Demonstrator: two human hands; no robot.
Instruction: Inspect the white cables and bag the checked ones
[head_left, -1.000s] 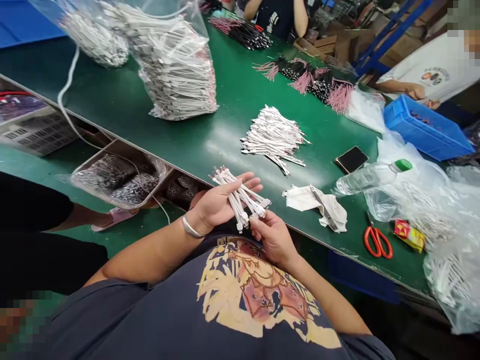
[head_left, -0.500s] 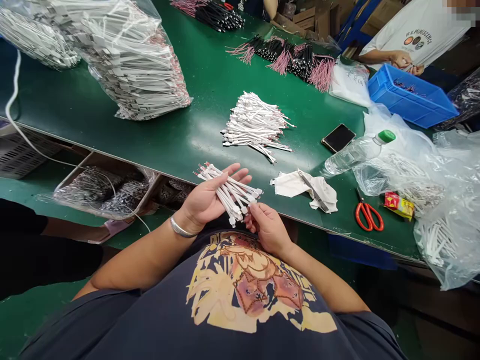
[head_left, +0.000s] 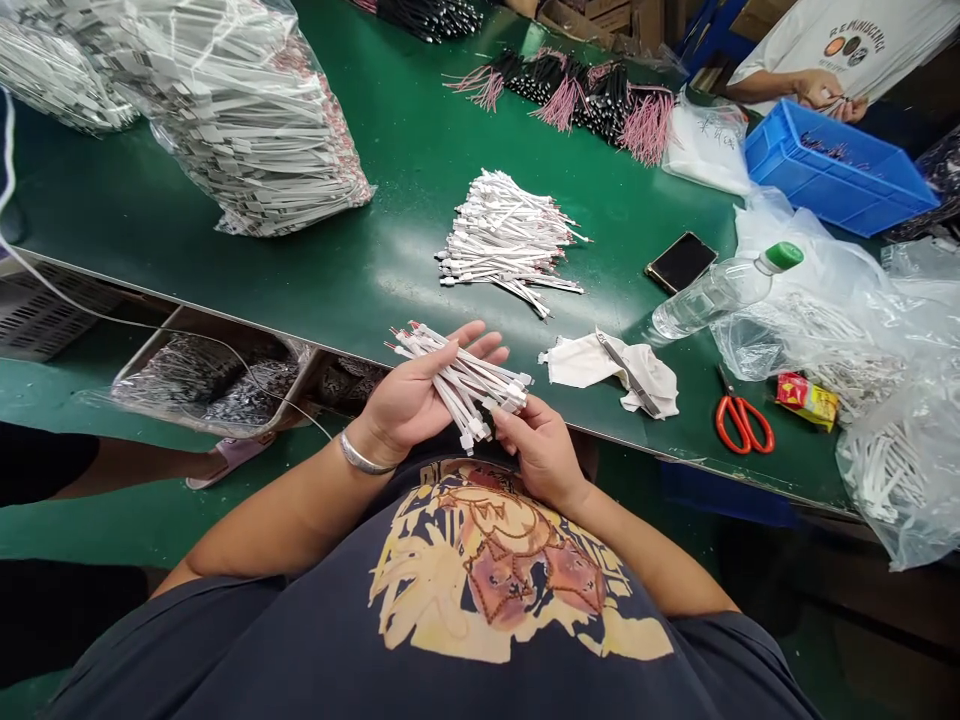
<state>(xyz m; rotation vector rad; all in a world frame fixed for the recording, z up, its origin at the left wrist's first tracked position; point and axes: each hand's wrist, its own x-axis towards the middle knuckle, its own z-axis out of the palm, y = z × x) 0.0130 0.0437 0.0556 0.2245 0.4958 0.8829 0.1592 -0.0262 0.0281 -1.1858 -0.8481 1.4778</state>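
Note:
A loose bundle of short white cables [head_left: 466, 382] lies across the palm of my left hand [head_left: 405, 402], thumb over it and fingertips showing beyond. Bare reddish wire ends point away to the left; the white connector ends fan toward my right hand [head_left: 544, 445]. Thumb and index finger of that hand pinch at the connector ends, its other fingers curled and partly hidden. On the green table [head_left: 360, 290] ahead, a pile of similar white cables [head_left: 510, 235] is spread. To the right, metal tweezers [head_left: 628, 375] rest on a crumpled white cloth [head_left: 570, 360].
Right of the cloth are red-handled scissors [head_left: 742, 422], a bottle [head_left: 709, 295], a phone [head_left: 681, 263] and plastic bags of cables [head_left: 892, 470]. A big cable bag [head_left: 255, 130] stands left. Across the table, a person's hands [head_left: 829, 95] work near a blue bin [head_left: 840, 175].
The connector ends in my left hand have spread slightly, and my right hand's fingertips have shifted a little among them. The whole view has moved slightly.

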